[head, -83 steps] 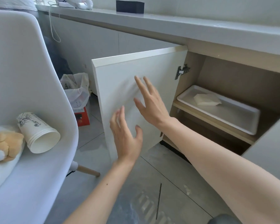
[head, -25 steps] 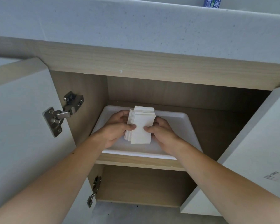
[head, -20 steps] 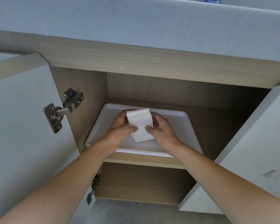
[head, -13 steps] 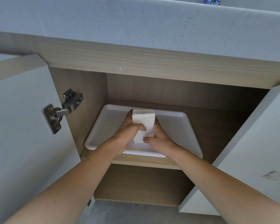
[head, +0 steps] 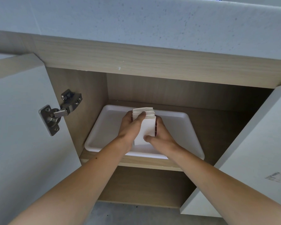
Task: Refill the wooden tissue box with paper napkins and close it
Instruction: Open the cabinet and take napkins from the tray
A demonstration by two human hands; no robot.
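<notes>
A stack of white paper napkins (head: 146, 127) stands on edge over the white tray (head: 107, 127) on the upper cabinet shelf. My left hand (head: 131, 127) clasps the stack's left side, thumb across its front. On the right side, my right hand (head: 161, 135) presses against the stack, thumb at its lower front corner. The wooden tissue box is not in view.
Both cabinet doors stand open: the left door (head: 23, 127) with its metal hinge (head: 58, 111), and the right door (head: 253, 159) bearing a small label. The grey countertop edge (head: 152, 21) overhangs the opening. A lower shelf space (head: 141, 184) sits beneath the tray.
Since the door was open with both hands free, I have reached into the cabinet and gathered the napkins. Over the last second the stack was squared and tipped upright between both hands.
</notes>
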